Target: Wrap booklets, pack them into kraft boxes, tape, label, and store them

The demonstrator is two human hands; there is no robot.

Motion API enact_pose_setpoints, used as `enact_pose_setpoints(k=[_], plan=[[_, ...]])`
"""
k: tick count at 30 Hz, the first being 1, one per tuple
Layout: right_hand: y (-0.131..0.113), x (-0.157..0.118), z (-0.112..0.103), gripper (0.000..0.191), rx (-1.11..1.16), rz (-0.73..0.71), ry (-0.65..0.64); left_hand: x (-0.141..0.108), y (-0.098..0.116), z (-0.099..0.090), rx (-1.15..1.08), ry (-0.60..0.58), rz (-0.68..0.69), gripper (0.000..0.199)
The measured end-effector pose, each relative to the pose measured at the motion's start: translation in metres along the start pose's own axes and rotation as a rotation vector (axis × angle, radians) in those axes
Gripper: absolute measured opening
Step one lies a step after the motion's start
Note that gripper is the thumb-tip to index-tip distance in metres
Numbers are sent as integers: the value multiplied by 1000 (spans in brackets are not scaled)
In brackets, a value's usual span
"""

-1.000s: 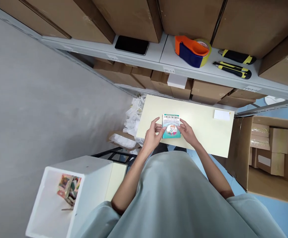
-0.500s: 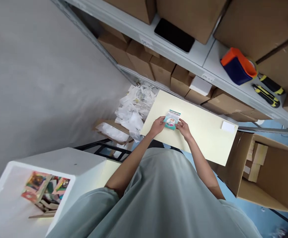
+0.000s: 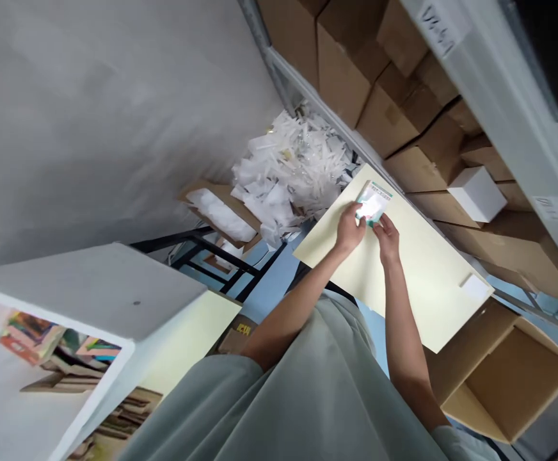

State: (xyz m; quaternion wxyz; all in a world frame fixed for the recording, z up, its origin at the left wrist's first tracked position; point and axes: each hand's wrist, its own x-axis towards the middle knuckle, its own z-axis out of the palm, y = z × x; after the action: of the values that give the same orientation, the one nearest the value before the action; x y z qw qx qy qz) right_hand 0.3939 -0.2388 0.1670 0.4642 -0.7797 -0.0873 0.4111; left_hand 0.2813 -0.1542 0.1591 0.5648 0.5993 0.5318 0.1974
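Observation:
A small teal-and-white printed pack (image 3: pixel 374 203), either a thick book or a box, is tilted over the pale yellow tabletop (image 3: pixel 404 288). Chinese print runs along its upper edge, and bright glare washes out most of the cover. My left hand (image 3: pixel 350 229) grips its lower left side, with the thumb at the bottom edge. At the lower right corner, the fingers of my right hand (image 3: pixel 387 239) are closed on the same pack. A white box or pad (image 3: pixel 475 285) lies near the table's right end.
Cardboard boxes (image 3: pixel 404 115) fill the shelving beyond the table. White plastic scraps (image 3: pixel 302 160) are heaped at its far left. An open carton (image 3: pixel 514 378) stands at the right, and a white cabinet (image 3: pixel 116 282) holding packs is at the lower left.
My view has turned, so the table and shelves appear rotated clockwise. Both hands have tilted the pack so its cover catches glare and its left side shows.

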Motion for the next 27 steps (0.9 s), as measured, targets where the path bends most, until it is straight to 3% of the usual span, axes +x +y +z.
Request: enact_pose_setpoints(k=[3,7,11,15,20,27], plan=[[5,-13,0,65,-164,-96,115,-41,-8,-15,-47,8,57,39],[-7,-27,2,54,-331,-230,255,-92,-20,-57,-102,66,-9,30],[-37,-24,22,41,-361,-350,223,-110,-40,-105,-120,173,-130,26],[-64,-14,67,32,-371,-434,24,-88,-69,-149,-202,331,-250,25],[-73,-11,157,24,-432,-495,-215,-33,-110,-204,-250,467,-287,27],[-46,-1,291,16,-519,-402,-462,54,-194,-249,-215,405,-337,23]])
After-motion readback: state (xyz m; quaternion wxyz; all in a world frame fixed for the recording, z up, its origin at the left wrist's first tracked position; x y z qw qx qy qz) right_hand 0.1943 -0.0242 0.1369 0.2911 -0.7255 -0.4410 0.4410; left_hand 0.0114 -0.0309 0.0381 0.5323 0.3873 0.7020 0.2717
